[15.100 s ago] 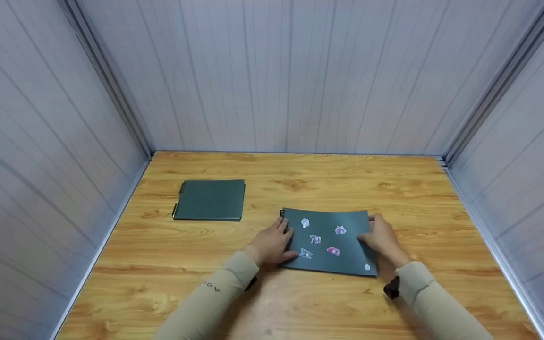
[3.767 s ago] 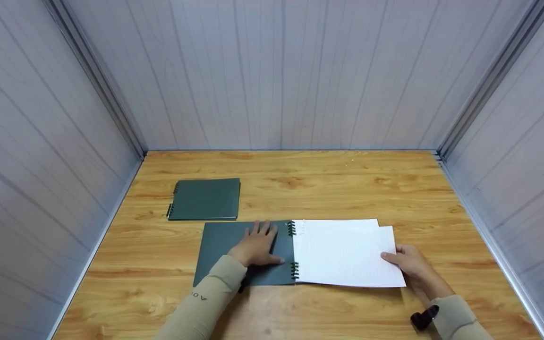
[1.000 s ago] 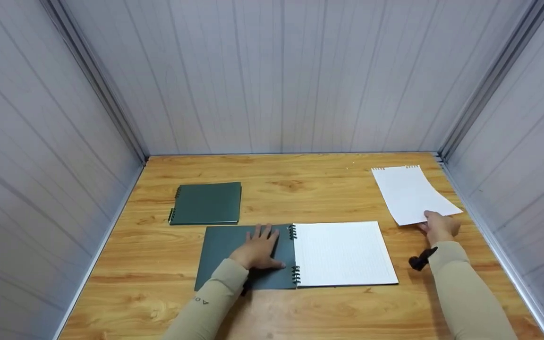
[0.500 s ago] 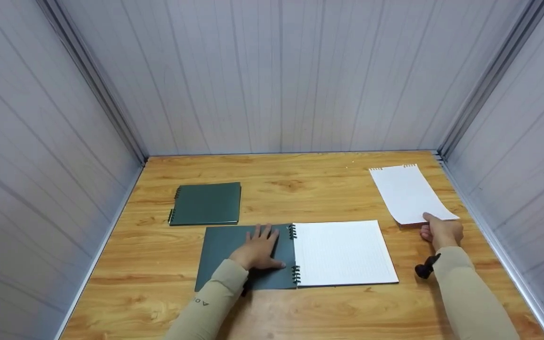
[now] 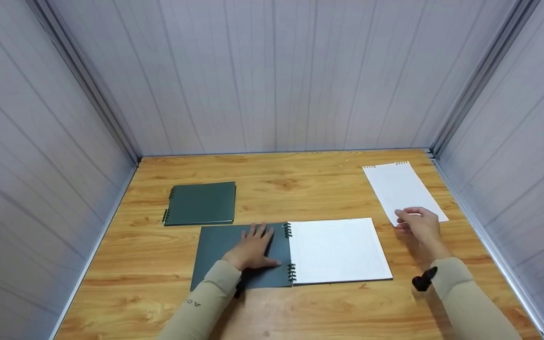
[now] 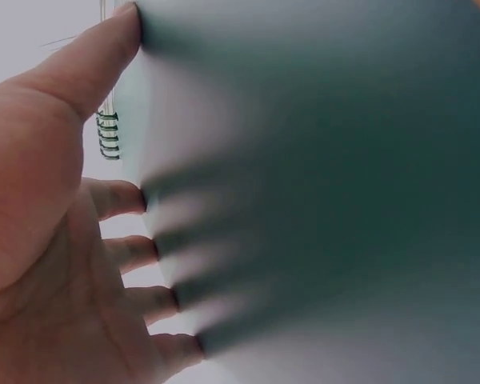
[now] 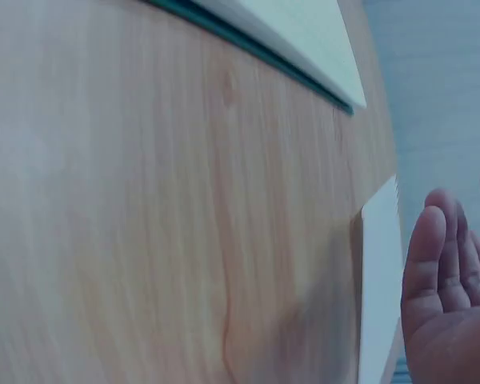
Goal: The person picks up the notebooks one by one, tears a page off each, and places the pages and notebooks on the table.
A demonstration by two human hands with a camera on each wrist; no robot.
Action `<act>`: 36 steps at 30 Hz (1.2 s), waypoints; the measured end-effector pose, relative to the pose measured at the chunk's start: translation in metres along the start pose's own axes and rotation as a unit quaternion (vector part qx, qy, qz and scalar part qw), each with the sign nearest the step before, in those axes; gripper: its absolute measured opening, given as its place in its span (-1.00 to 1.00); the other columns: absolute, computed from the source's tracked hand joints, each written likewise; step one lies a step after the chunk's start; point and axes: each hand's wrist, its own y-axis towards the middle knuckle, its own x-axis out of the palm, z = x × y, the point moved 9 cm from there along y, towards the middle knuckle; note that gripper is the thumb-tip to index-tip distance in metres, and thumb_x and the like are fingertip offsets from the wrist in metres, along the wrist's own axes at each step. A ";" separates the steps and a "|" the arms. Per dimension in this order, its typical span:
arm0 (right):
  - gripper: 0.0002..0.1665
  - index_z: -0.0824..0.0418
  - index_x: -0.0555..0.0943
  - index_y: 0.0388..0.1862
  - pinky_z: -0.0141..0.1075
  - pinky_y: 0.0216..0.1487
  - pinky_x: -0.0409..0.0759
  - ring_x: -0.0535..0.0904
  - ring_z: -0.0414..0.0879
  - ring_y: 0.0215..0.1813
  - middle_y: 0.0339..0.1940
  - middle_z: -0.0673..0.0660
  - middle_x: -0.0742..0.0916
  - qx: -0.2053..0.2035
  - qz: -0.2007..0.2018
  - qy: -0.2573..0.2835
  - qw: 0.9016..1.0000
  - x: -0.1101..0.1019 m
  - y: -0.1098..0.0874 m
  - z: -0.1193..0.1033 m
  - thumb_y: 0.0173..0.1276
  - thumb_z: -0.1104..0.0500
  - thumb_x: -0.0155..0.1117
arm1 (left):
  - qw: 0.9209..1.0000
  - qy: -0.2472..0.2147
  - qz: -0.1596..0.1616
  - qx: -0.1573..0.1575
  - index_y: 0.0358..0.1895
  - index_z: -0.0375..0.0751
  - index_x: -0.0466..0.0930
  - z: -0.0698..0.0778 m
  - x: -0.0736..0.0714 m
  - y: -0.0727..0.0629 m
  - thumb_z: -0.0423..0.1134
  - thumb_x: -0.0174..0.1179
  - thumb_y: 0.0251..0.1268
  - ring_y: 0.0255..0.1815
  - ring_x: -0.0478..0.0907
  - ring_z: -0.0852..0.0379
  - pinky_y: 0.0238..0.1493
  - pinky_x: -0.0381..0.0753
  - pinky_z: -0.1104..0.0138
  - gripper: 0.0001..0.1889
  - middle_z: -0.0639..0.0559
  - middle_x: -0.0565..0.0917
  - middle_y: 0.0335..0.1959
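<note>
A spiral notebook lies open on the table, its dark green cover (image 5: 213,257) folded to the left and a white lined page (image 5: 340,250) on the right. My left hand (image 5: 250,252) rests on the cover with fingers spread, close to the black rings (image 5: 291,272). In the left wrist view its fingertips press on the green cover (image 6: 344,200). A loose white sheet (image 5: 397,186) with a ragged, torn far edge lies at the right. Over that sheet's near edge hovers my right hand (image 5: 423,227), fingers loosely bent, with nothing between them in the right wrist view.
A second, closed dark green spiral notebook (image 5: 201,203) lies at the back left. Pale panel walls (image 5: 272,80) surround the wooden table (image 5: 295,184) on the left, back and right. A dark device (image 5: 424,279) sits at the right wrist.
Earlier the stickered notebook was closed; it was then opened and one sheet came out. My right hand carried that sheet to the right and has just let go of it. The left hand has stayed put.
</note>
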 end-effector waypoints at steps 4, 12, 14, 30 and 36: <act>-0.46 0.41 0.55 0.24 -0.27 -0.18 0.84 0.79 -0.23 -0.33 -0.36 -0.14 0.83 -0.077 -0.042 -0.053 0.995 0.024 -0.010 -0.020 0.53 0.07 0.49 | 1.000 0.004 0.021 0.011 0.75 -0.19 0.18 -0.007 -0.002 -0.001 0.30 0.40 0.41 0.83 -0.10 -0.37 0.73 0.07 -0.30 0.05 -0.31 0.05 0.81; -0.35 0.54 0.54 0.34 -0.40 -0.07 0.76 0.75 -0.16 -0.09 -0.04 0.19 0.82 -0.179 -0.103 -0.115 0.972 0.066 -0.033 -0.031 0.47 0.18 0.55 | 0.996 0.023 0.078 -0.039 0.60 -0.35 0.40 -0.041 -0.020 -0.026 0.15 0.48 0.40 0.70 0.25 -0.42 0.58 0.39 -0.27 -0.10 -0.41 0.32 0.67; -0.35 0.51 0.55 0.36 -0.39 0.04 0.74 0.75 -0.05 0.04 0.10 0.33 0.79 -0.195 -0.114 -0.148 0.963 0.073 -0.039 -0.029 0.47 0.17 0.55 | 0.994 0.024 0.090 -0.063 0.58 -0.39 0.42 -0.050 -0.024 -0.035 0.12 0.47 0.42 0.65 0.32 -0.46 0.53 0.45 -0.30 -0.12 -0.45 0.38 0.62; 0.14 0.38 0.38 0.65 0.39 0.67 0.17 0.16 0.47 0.74 0.73 0.45 0.32 -0.250 -0.227 -0.404 0.850 0.129 -0.070 0.002 0.33 -0.21 0.63 | 0.965 0.042 0.158 -0.204 0.48 -0.72 0.33 -0.101 -0.042 -0.070 0.16 0.38 0.49 0.29 0.58 -0.53 0.13 0.73 -0.27 -0.04 -0.71 0.54 0.26; 0.31 0.44 0.28 0.69 0.36 0.72 0.09 0.05 0.47 0.78 0.76 0.48 0.24 -0.256 -0.253 -0.465 0.809 0.138 -0.076 0.012 0.29 -0.33 0.61 | 0.962 0.024 0.176 -0.207 0.42 -0.73 0.37 -0.113 -0.050 -0.067 0.17 0.39 0.47 0.23 0.56 -0.54 0.07 0.72 -0.29 -0.06 -0.69 0.57 0.23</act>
